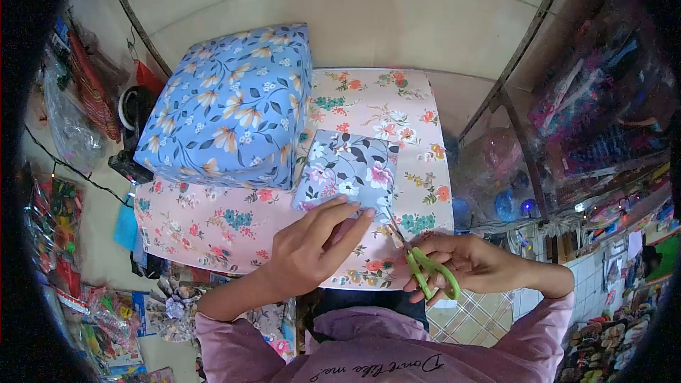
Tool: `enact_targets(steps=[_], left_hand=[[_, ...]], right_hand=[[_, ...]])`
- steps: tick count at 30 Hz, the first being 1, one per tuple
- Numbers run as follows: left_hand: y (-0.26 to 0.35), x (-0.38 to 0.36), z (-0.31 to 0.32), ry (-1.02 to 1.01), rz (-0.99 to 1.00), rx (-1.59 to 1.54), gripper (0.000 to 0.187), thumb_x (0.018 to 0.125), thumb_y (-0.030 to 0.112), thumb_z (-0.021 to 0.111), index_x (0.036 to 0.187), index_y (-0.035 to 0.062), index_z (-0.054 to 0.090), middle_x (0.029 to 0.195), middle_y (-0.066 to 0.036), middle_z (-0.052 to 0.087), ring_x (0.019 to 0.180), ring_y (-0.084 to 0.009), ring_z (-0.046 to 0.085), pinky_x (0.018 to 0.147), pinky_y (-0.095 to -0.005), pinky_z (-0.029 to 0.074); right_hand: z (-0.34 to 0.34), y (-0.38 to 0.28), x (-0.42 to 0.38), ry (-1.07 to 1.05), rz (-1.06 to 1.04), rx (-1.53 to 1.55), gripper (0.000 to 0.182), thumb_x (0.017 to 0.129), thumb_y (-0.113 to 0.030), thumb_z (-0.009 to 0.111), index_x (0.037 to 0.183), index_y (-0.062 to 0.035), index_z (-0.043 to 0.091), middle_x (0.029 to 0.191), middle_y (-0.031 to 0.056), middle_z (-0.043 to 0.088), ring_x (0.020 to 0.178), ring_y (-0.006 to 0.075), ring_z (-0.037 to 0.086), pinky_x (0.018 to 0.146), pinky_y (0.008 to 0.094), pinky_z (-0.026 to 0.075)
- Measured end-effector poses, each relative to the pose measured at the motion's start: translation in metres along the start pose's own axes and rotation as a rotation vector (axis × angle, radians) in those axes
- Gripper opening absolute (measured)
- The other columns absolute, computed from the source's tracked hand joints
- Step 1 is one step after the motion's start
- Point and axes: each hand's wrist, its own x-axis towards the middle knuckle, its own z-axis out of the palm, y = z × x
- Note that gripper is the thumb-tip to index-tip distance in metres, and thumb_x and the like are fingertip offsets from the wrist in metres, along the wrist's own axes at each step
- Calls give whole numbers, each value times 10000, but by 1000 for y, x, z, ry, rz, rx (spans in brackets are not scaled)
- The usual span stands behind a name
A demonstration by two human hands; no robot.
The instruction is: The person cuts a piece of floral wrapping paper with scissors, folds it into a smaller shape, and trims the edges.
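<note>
A piece of grey floral wrapping paper [345, 167] lies on the table, printed with pink and white flowers and dark leaves. My left hand [312, 241] grips its near edge, with thumb and fingertips on the paper. Green-handled scissors [424, 269] are in my right hand [472, 264], fingers through the handle loops. Their blades [395, 225] point away from me, tips right at the paper's near right corner. To the left of the paper stands a large box-like package [227, 110] wrapped in blue floral paper.
The table [248, 234] has a pink floral cover. A wall [397, 21] rises behind it. Bagged goods hang at the left [89, 85] and right [596, 99]. A roll of tape [130, 108] shows beside the blue package. Metal poles [521, 42] stand at the right.
</note>
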Motion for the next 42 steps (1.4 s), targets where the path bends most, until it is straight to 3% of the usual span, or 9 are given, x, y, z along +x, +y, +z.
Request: enact_targets(steps=[14,26,29,35,38,42], left_hand=[[-1,-2,3,70,56,48,340,695,49,650,1033,49,681,971,-51,641,855,-156,620,690,-252,526],[1,-2,1,59,64,61,320,704,65,652,1021,34,681,983,-43,644,849,-155,608,685,-253,505],[2,-4,2,44,48,61,381,643,95,661,1021,48,686,980,-48,641,867,-178,612,738,-282,506],[1,-6,2,42,67,93,352,666,110,635,1010,68,694,1009,-25,644,883,-159,600,751,-261,502],[1,-6,1,25,69,97,349,669,108,634,1011,75,696,1019,-16,644,886,-149,594,764,-257,504],[-2,-4,2,78,127,84,346,682,65,644,1025,49,689,979,-31,644,844,-146,601,657,-235,528]], right_hand=[[-2,0,10,-14,32,24,449,936,-133,523,1325,1,343,1206,158,529,1031,225,590,803,320,527],[1,2,7,18,27,56,488,924,-165,554,1322,22,342,1201,177,530,1055,234,583,860,338,502],[1,3,7,15,24,63,488,923,-168,556,1318,28,347,1202,175,529,1056,236,583,872,336,497],[1,6,9,32,-31,57,462,921,-127,548,1309,34,357,1177,172,541,1057,224,583,877,335,495],[-1,2,7,19,39,9,459,918,-120,546,1311,31,360,1173,172,539,1033,220,598,808,310,519],[-4,7,6,26,36,-44,466,919,-135,548,1314,26,360,1149,171,552,983,218,623,668,266,530]])
